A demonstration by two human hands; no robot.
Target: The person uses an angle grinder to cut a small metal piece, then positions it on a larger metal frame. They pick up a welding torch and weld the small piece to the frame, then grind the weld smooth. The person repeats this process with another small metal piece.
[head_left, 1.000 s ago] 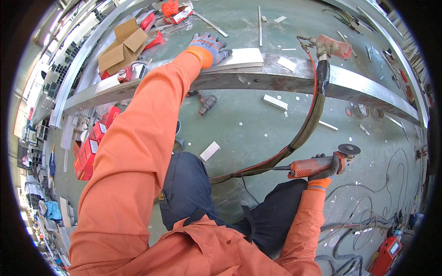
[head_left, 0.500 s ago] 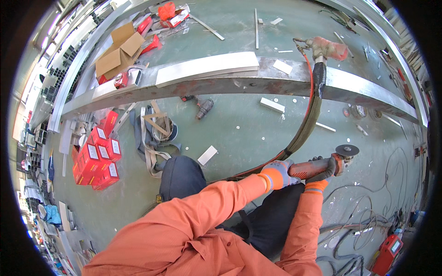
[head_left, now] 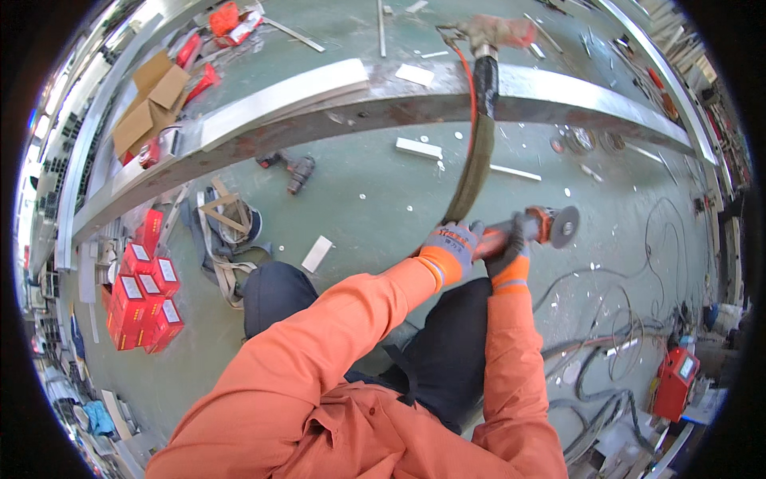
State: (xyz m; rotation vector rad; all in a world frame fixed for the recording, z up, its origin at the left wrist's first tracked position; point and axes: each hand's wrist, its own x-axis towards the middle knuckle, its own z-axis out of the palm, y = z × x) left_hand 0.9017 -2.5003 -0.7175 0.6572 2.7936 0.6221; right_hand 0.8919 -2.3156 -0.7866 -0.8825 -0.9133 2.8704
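Note:
An orange-red angle grinder (head_left: pixel 492 240) is held in front of my right knee. My left hand (head_left: pixel 453 244), in a grey and orange glove, is closed round its rear body. My right hand (head_left: pixel 507 249), also gloved, wraps the body nearer the head. The dark round disc (head_left: pixel 566 227) points to the right, tilted, and touches nothing. Beyond the grinder, a welding torch (head_left: pixel 484 70) with a thick sleeved cable hangs over a long metal beam (head_left: pixel 542 96). The trigger and part of the grinder's body are hidden by the gloves.
White strips (head_left: pixel 287 96) lie along the beam. At left are stacked red boxes (head_left: pixel 144 299), a bucket with straps (head_left: pixel 239 223) and a drill (head_left: pixel 299 174). An open cardboard box (head_left: pixel 152 104) stands farther back. Loose cables (head_left: pixel 622 319) and a red machine (head_left: pixel 677 383) are at right.
The view has swung to the right, so the surroundings appear farther left. The grinder has tilted and its disc has turned from facing up to facing sideways. Both hands keep their hold.

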